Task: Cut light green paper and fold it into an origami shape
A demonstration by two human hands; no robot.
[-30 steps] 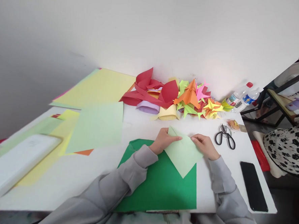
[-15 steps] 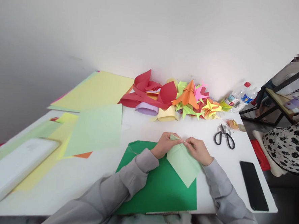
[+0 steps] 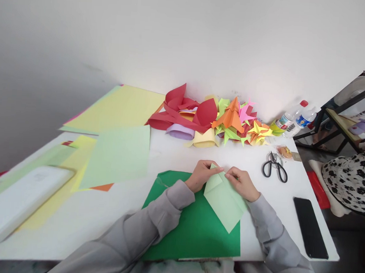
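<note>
Between my two hands is a pale green sheet of paper (image 3: 226, 203), partly folded, with crease lines and a small flap near its upper end. My left hand (image 3: 201, 174) pinches its upper left edge, thumb on top. Opposite it, my right hand (image 3: 243, 183) grips the upper right edge between thumb and bent fingers. Under the paper lies a larger dark green sheet (image 3: 192, 232), which my left forearm crosses.
Folded paper planes and stars (image 3: 231, 119) and red paper loops (image 3: 184, 112) pile against the wall. Scissors (image 3: 275, 169), a black phone (image 3: 310, 227) and bottles (image 3: 304, 119) are on the right. Pale sheets (image 3: 119, 153) and a white box-like object (image 3: 27, 201) lie left.
The fold at the top of the pale green paper has opened out, and a small flap with creases now shows. My hands have barely shifted.
</note>
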